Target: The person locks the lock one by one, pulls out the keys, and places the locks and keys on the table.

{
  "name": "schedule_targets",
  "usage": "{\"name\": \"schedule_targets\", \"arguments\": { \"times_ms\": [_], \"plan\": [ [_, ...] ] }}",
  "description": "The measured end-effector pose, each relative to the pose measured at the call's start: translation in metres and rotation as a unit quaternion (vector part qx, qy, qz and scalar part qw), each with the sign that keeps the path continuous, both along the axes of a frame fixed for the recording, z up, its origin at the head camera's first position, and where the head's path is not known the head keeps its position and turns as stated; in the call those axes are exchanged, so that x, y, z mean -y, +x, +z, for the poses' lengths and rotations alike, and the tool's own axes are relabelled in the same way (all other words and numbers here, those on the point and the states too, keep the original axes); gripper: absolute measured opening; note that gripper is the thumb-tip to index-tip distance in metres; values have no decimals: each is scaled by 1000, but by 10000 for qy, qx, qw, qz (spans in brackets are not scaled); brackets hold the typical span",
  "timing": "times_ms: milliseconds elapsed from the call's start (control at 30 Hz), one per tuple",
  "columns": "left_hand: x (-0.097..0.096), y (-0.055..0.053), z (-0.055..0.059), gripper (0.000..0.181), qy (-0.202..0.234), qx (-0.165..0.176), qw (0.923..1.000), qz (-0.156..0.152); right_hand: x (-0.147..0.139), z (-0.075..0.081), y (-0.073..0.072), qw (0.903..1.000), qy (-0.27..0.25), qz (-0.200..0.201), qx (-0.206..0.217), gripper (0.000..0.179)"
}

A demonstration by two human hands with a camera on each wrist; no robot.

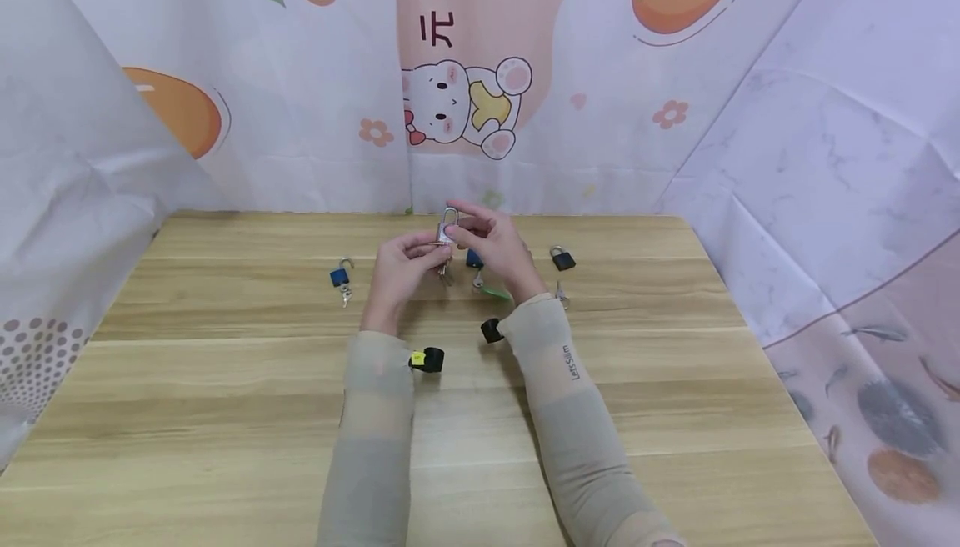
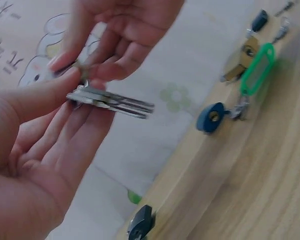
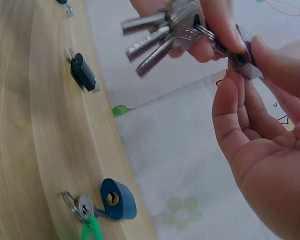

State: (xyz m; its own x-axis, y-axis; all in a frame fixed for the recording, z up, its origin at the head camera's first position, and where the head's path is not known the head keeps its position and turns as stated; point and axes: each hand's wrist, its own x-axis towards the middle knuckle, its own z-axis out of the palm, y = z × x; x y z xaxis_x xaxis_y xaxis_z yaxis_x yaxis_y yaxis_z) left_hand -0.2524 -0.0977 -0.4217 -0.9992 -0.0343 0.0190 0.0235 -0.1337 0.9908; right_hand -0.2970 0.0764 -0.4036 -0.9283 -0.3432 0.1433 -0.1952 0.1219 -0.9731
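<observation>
A small silver padlock (image 1: 444, 234) is raised above the far part of the table, its shackle pointing up in the head view. My right hand (image 1: 498, 248) pinches its body between thumb and fingers. Just below, my left hand (image 1: 405, 270) grips a bunch of keys at the padlock's lower end. Several metal keys (image 2: 125, 104) jut out past the left fingers in the left wrist view. In the right wrist view the keys (image 3: 155, 42) fan out from a ring close to the padlock. Fingers hide most of the padlock there; I cannot tell whether a key sits in its keyhole.
On the table lie an open blue padlock (image 1: 340, 278) with keys at left, another blue padlock (image 3: 119, 199) partly behind the right hand, a brass padlock (image 2: 240, 59), a black padlock (image 1: 562, 258), a green key tag (image 2: 258, 69) and loose keys (image 1: 562, 293). A printed curtain (image 1: 300, 113) stands behind.
</observation>
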Motion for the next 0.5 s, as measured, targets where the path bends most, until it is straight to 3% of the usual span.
{"name": "schedule_targets", "arguments": {
  "times_ms": [133, 300, 367, 500],
  "plan": [
    [6, 1, 0, 30, 49, 426, 9986, -311, 0, 0, -1, 9982, -524, -234, 157, 44],
    [8, 2, -1, 32, -85, 573, 9979, -295, -1, 1, -1, 9881, -1276, -744, 432, 43],
    [9, 3, -3, 32, -265, 667, 9971, -238, -1, 2, -2, 9870, -1295, -817, 488, 43],
    [10, 2, -11, 30, -1163, 954, 9886, -112, 0, 0, -3, 9928, -761, -723, 577, 43]
  ]
}}
